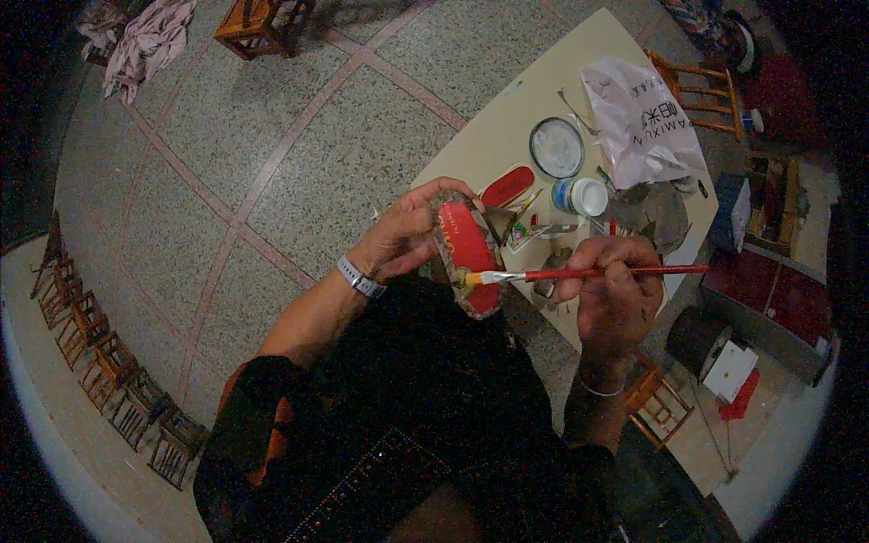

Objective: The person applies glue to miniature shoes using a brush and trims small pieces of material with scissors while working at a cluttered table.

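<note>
My left hand (405,226) grips a sole-shaped piece (467,244), red in the middle with a rough greyish rim. Its fingers curl around the upper end. In my right hand (615,285) is a paintbrush (543,273) with a red handle and a silver ferrule, pinched along the handle. The pale bristles touch the lower part of the red face. Beyond them on the table lies another elongated red piece (508,186), beside an open white jar (579,195) with a blue-green label. A round lid (557,148) rests farther back.
The pale table (480,143) carries a white plastic bag (641,119) with dark print at its far side. Wooden chairs stand around: one behind the table (697,90), one by my right arm (659,398), several along the left wall (113,366). A red-fronted cabinet (769,303) is at right.
</note>
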A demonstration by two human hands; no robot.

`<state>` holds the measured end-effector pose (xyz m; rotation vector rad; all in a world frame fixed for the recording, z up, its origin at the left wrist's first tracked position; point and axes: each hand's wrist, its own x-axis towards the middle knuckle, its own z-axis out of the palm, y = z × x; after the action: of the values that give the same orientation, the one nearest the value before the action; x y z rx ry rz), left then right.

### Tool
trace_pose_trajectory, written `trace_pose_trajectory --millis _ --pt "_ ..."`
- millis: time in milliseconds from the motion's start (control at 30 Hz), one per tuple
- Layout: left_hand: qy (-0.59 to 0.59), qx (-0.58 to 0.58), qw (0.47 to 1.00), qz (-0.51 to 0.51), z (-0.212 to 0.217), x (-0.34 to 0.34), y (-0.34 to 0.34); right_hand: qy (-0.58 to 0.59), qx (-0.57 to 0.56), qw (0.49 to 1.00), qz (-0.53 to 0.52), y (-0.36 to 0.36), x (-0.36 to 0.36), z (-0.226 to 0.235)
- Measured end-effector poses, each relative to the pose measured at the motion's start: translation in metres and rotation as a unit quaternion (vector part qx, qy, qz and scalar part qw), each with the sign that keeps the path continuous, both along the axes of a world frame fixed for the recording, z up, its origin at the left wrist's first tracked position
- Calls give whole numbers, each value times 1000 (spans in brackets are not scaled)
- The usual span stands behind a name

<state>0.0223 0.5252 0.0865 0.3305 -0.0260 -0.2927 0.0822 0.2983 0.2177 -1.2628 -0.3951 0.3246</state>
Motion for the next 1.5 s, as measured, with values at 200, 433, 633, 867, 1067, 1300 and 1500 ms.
trace_pose_trajectory --millis 200,433,633,867,1067,1300,1500 --pt "-7 24 1000 5 1 1 -2 -13 -77 996 -31 8 -5 -3" --pt "45 103 994 -4 5 -1 -4 -8 -19 999 -38 8 -4 4" --pt "40 108 993 -1 10 0 -4 -15 -118 992 -49 11 -9 8" --pt "-14 -12 1000 3 -5 0 -7 -9 -68 996 -49 9 -10 7" --pt "-12 8 1000 9 -3 -1 -5 -8 -97 995 -33 3 -4 17" --pt "-11 12 1000 18 -2 -1 -4 -70 -110 988 -81 -15 7 22" --pt "-11 0 1000 22 -4 1 -4 -86 -133 984 -76 -21 -4 21"
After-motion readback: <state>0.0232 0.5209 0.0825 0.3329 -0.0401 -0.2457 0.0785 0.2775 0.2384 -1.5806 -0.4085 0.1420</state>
